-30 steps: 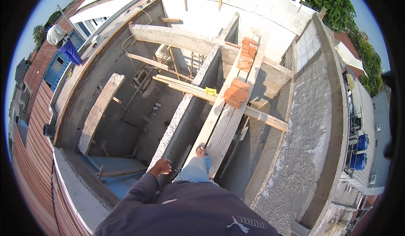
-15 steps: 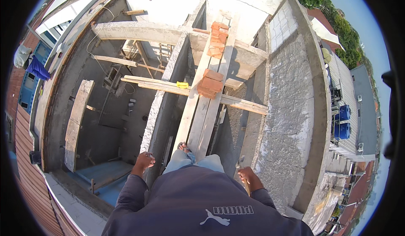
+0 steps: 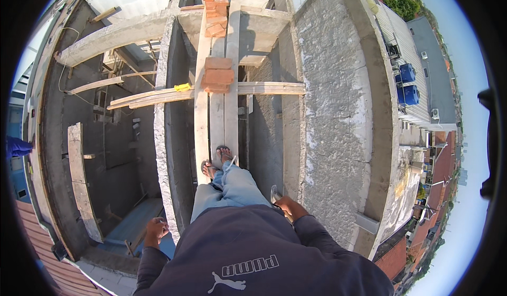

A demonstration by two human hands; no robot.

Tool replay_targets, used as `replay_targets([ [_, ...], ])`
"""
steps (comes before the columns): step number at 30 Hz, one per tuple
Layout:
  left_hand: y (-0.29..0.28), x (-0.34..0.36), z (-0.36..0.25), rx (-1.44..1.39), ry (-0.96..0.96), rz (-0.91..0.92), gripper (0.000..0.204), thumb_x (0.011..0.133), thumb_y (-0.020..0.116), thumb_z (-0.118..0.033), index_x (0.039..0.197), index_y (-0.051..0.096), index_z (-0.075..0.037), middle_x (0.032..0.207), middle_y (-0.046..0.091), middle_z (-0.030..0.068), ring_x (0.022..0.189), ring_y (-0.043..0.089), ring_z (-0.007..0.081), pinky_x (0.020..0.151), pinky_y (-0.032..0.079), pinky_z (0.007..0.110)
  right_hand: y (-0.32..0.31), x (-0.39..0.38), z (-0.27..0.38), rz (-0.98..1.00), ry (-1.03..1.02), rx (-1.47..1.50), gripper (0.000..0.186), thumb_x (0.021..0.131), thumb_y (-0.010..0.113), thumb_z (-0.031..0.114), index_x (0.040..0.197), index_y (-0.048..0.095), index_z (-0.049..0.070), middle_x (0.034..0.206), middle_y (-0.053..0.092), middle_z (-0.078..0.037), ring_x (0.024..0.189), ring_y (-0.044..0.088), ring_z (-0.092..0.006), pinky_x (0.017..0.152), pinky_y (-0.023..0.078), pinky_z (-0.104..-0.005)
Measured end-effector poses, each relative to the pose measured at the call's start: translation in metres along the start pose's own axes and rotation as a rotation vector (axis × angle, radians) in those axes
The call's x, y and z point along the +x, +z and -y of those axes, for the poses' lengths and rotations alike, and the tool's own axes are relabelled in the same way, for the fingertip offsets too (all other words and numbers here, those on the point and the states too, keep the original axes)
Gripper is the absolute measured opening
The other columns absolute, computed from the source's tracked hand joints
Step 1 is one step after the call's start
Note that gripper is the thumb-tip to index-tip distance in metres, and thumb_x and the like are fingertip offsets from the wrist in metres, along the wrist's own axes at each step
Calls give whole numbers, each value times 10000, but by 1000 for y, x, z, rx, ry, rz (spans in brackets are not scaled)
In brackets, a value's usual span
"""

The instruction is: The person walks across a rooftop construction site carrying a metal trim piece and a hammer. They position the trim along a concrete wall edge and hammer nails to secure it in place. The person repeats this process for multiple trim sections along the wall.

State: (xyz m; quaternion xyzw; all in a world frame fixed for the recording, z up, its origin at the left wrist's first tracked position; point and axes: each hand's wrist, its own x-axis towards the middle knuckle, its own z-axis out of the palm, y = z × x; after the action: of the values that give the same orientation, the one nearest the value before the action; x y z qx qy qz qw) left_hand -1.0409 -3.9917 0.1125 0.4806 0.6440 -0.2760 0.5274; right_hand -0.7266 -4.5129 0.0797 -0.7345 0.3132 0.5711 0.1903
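Note:
My left hand [image 3: 157,230] hangs out at my left side with its fingers curled closed; whether anything is inside them is hidden. At my right hip, my right hand [image 3: 289,208] is closed round a hand tool with a grey metal end [image 3: 275,194] and a pale wooden handle, mostly covered by the hand. Both sandalled feet stand on wooden planks [image 3: 217,121] laid lengthwise. Ahead of them, a stack of orange bricks [image 3: 218,76] sits on the planks, with another brick pile [image 3: 216,11] farther along.
Deep openings drop away on both sides of the planks. A rough concrete wall [image 3: 338,105] rises at the right, and a narrow wall top [image 3: 161,121] runs along the left. Crosswise timbers [image 3: 269,88] pass under the planks. A yellow object [image 3: 182,87] lies on the left timbers.
My view has swung right, and the bricks sit farther left. Both feet now show, farther forward on the planks. My right hand has drawn in against my hip with the tool.

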Motion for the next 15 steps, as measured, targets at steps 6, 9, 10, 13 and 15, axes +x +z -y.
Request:
replay_targets([
  [6, 2, 10, -42, -96, 118, 10, 342, 969, 612, -8, 1311, 620, -9, 983, 701, 70, 841, 694, 154, 743, 603, 350, -11, 8, -9, -34, -42, 5, 264, 887, 784, 186, 896, 751, -76, 805, 702, -137, 643, 642, -226, 590, 481, -431],
  [9, 8, 17, -85, -82, 233, 35, 403, 960, 622, -21, 1360, 597, 16, 1026, 706, 91, 880, 697, 163, 746, 587, 333, -19, 8, 0, -12, -50, 86, 256, 879, 801, 191, 747, 737, -19, 735, 675, -95, 620, 601, -185, 566, 437, -415],
  [10, 12, 16, -96, -93, 270, 52, 417, 960, 628, -28, 1373, 591, 18, 1036, 707, 97, 887, 697, 167, 750, 587, 335, -21, 9, 4, -12, -72, 61, 251, 878, 801, 190, 739, 739, -10, 735, 673, -92, 619, 592, -183, 566, 433, -417],
  [13, 21, 16, -121, -103, 356, 108, 459, 962, 645, -51, 1409, 575, 22, 1061, 708, 110, 907, 698, 178, 765, 589, 342, -26, 14, 17, -38, -109, 76, 237, 855, 824, 190, 754, 749, -11, 752, 668, -96, 629, 570, -188, 564, 421, -433],
  [15, 28, 18, -124, -95, 369, 155, 482, 964, 655, -66, 1428, 566, 23, 1073, 708, 117, 918, 700, 183, 778, 592, 352, -29, 19, 25, -40, -103, 57, 241, 841, 840, 200, 770, 757, -15, 766, 677, -105, 640, 578, -195, 569, 424, -438],
])
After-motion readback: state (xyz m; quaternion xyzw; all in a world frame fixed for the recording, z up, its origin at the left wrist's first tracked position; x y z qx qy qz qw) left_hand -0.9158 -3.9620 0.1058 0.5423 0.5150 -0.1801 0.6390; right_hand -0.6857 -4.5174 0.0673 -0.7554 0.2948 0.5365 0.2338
